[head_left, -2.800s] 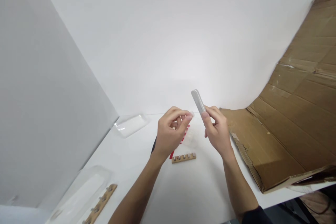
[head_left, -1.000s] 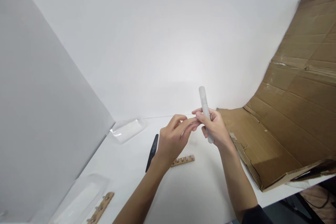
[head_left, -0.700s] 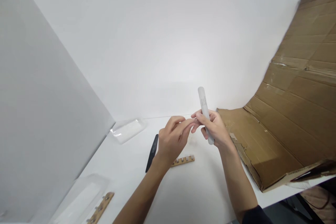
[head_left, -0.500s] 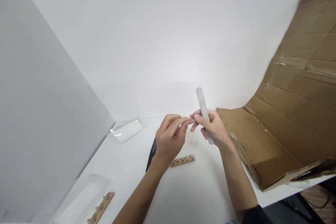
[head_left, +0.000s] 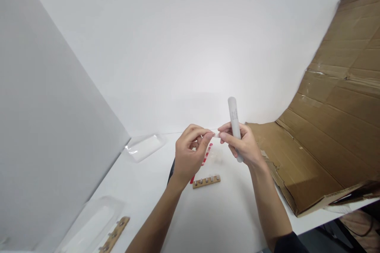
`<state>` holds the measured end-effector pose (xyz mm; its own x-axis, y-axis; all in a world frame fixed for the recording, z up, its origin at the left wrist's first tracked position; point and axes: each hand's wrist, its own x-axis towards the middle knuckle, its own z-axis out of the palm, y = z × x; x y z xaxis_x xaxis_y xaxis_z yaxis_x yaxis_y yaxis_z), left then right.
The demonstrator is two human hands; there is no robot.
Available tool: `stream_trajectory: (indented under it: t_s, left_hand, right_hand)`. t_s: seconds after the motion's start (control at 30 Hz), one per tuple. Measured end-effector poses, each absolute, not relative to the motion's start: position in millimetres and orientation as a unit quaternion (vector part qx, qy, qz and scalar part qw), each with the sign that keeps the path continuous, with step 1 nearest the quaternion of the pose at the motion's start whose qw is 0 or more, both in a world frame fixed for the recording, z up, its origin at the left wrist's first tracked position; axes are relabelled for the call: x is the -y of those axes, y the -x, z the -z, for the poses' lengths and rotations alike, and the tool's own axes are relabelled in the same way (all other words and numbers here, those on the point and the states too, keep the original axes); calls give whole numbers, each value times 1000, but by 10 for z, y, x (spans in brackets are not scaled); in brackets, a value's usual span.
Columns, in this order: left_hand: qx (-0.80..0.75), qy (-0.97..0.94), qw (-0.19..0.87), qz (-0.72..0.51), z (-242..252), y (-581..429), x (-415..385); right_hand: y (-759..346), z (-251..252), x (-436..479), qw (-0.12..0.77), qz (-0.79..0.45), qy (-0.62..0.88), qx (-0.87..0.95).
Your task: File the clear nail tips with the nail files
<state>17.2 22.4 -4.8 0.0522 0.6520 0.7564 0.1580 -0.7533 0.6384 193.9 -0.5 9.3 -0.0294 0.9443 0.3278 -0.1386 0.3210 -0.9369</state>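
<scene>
Right hand (head_left: 242, 146): I see it closed round a white nail file (head_left: 235, 124), held near upright above the white table (head_left: 219, 213).
Left hand (head_left: 190, 154): fingertips pinch a small clear nail tip (head_left: 216, 134), touching the file.
Below hands: wooden strip (head_left: 206, 181) with pegs; red strip (head_left: 204, 158).
Left: clear tray (head_left: 145, 146); second tray (head_left: 89, 221).
Right: flattened cardboard (head_left: 332, 126).

We note a matt grey nail file (head_left: 235, 126) and a wooden strip (head_left: 206, 181) on the smooth, matt white table (head_left: 225, 213). The cardboard sheet (head_left: 332, 126) is rough brown paperboard; the plastic tray (head_left: 144, 147) is clear and glossy.
</scene>
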Motion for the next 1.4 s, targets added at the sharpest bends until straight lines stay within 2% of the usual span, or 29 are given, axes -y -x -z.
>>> stream_trajectory:
  t_s: [0.23,0.57,0.73,0.9,1.1,1.3,1.4]
  left_hand:
    - [-278,-687,236,-628,65,-204,-232]
    - [-264,-673,196,-662,77,-268,-233]
    - [-275,-670,169,-669,63,-240,-255]
    - [-280,-670,105,-680,62,-201,-276]
    - [-262,-674,1,-691,45,-203,-273]
    - [-275,-670,-27,-689,75,-195,-298]
    - [-275,-670,-44,-688,87,-190,-308]
  right_hand:
    - [-1885,-51,-46,650,-455,358,493]
    - [-1831,-47,-39,632,-492,352,485]
    - [-1905,-66,31,628,-373,389,561]
    - [-1912,-113,250,567,-220,466,642]
    - [-1859,-134,358,505,-93,453,728]
    - [-1896,-131,341,467,-49,473,745]
    - [-1906,-139,357,484,-48,471,736]
